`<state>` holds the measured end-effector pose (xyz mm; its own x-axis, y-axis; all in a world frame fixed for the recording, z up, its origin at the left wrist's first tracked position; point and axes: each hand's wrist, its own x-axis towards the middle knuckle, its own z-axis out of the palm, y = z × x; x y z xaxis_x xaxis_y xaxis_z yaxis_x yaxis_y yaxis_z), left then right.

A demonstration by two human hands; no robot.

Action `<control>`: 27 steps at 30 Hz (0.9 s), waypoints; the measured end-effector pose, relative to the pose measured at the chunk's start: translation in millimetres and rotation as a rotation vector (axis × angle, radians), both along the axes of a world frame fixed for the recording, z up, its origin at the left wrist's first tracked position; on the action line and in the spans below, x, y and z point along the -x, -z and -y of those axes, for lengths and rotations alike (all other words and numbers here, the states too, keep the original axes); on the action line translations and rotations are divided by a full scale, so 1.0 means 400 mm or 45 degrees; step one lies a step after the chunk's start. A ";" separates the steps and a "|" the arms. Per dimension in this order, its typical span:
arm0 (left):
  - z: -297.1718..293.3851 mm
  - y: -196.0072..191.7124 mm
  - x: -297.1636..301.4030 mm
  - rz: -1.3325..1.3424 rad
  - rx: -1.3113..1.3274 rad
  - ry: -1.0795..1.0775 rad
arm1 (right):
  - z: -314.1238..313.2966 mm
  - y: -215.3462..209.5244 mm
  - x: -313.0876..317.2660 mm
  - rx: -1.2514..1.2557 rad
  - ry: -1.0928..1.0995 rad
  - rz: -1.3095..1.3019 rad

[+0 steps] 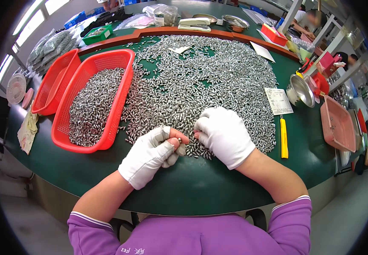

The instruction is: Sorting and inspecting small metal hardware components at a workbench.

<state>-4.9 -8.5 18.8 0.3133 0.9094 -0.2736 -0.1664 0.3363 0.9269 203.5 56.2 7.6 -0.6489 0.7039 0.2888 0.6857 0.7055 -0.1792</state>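
Left hand [150,155], white cotton glove with bare fingertips, pinches one small silver metal cylinder [179,140] at the near edge of the wide heap of silver cylinders [209,80] on the green table [192,187]. Right hand [224,135] rests curled on the heap's near edge; whether it grips anything, cannot tell. Risk: pinch looks slight, so the piece could slip back into the heap; a forearm sweep might scatter pieces off the near edge. Red plastic mesh basket [120,93], part-filled, sits left.
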 end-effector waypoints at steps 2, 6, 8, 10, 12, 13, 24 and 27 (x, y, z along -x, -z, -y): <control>-0.002 0.004 0.005 -0.012 -0.010 0.014 | -0.001 -0.010 -0.001 0.001 -0.006 -0.076; -0.006 0.004 0.010 0.188 0.109 0.078 | 0.007 -0.037 0.007 0.165 -0.176 -0.619; -0.005 0.004 0.008 0.311 0.194 0.098 | 0.024 -0.042 0.008 0.394 -0.230 -0.709; 0.000 0.013 0.005 0.449 0.229 0.145 | 0.040 -0.034 0.019 0.763 -0.295 -0.969; 0.001 0.019 0.002 0.464 0.221 0.119 | 0.044 -0.034 0.019 0.980 -0.318 -0.955; 0.001 0.017 0.002 0.427 0.222 0.120 | 0.047 -0.029 0.024 1.051 -0.309 -0.979; 0.001 0.009 0.002 0.295 0.158 0.100 | -0.005 -0.010 -0.010 0.042 -0.025 -0.222; 0.001 0.012 -0.001 0.304 0.145 0.088 | -0.013 0.010 -0.003 0.008 -0.044 -0.154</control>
<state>-4.7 -8.9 14.2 0.4416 0.8511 -0.2839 -0.3485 0.4543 0.8199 204.7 61.2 3.5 -0.6332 0.6840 0.3621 0.6343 0.7267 -0.2636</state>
